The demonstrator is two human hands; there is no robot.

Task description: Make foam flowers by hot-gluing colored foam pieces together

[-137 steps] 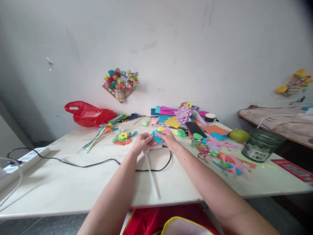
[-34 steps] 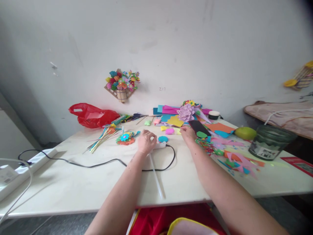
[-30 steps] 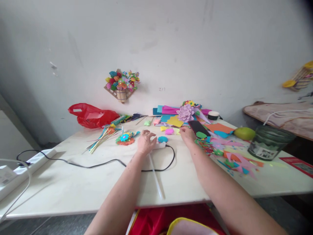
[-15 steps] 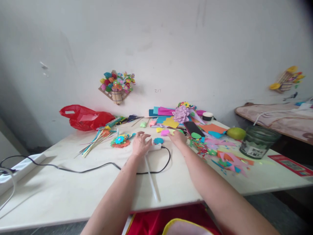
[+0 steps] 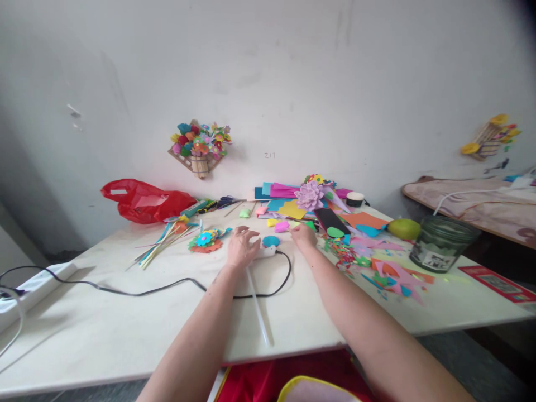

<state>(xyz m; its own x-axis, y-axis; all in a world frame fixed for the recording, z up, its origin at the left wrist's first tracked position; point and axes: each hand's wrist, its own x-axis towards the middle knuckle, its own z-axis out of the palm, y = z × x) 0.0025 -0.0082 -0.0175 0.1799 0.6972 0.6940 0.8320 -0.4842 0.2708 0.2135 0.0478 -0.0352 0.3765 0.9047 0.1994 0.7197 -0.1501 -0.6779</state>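
Note:
My left hand (image 5: 243,247) rests over a white glue gun (image 5: 267,253), hiding most of its body. Its fingers are bent, with a gap between thumb and forefinger. A translucent glue stick (image 5: 260,318) juts out from under that wrist toward the table's front edge. My right hand (image 5: 304,237) has its fingers drawn together beside a pink piece (image 5: 281,227) and a green piece (image 5: 310,225); what is between its fingertips is hidden. A blue scalloped foam disc (image 5: 271,241) lies between the hands. Left of them sits a layered foam flower (image 5: 205,240).
A black cord (image 5: 146,292) crosses the table from a white power strip (image 5: 37,287). Foam scraps (image 5: 393,273) and a glass jar (image 5: 441,245) lie right. Behind are a red plastic bag (image 5: 146,201), coloured sheets (image 5: 293,209) and a purple flower (image 5: 310,194).
My right hand has shifted slightly, and the pale yellow bit seen at its fingertips is now out of sight. My left hand stays in place over the glue gun.

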